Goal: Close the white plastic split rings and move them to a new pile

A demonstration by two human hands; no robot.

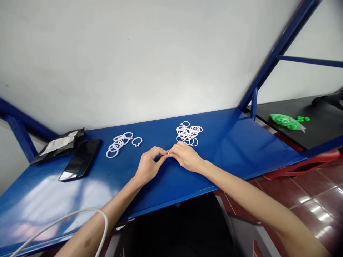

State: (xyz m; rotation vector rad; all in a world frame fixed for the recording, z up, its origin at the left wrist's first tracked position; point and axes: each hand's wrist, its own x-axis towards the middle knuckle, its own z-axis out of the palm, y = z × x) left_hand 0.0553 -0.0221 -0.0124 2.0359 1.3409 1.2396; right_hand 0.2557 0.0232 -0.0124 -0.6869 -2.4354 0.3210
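Note:
My left hand (150, 164) and my right hand (187, 157) meet above the front part of the blue table, thumbs and fingertips pinched together. Between them shows a small bit of a white plastic ring (168, 154); the fingers cover most of it. Just behind my right hand lies a heap of white plastic rings (189, 132). Farther left, beyond my left hand, is a looser group of white rings (118, 144), with small knobs at their open ends. One separate open ring (137, 142) rests beside that group.
A black phone (80, 159) and a black plastic package (60, 144) with a white label lie at the left of the blue table (227, 142). A white cable (104, 217) crosses my left forearm. On a black table at right sits a bag of green pieces (286, 121).

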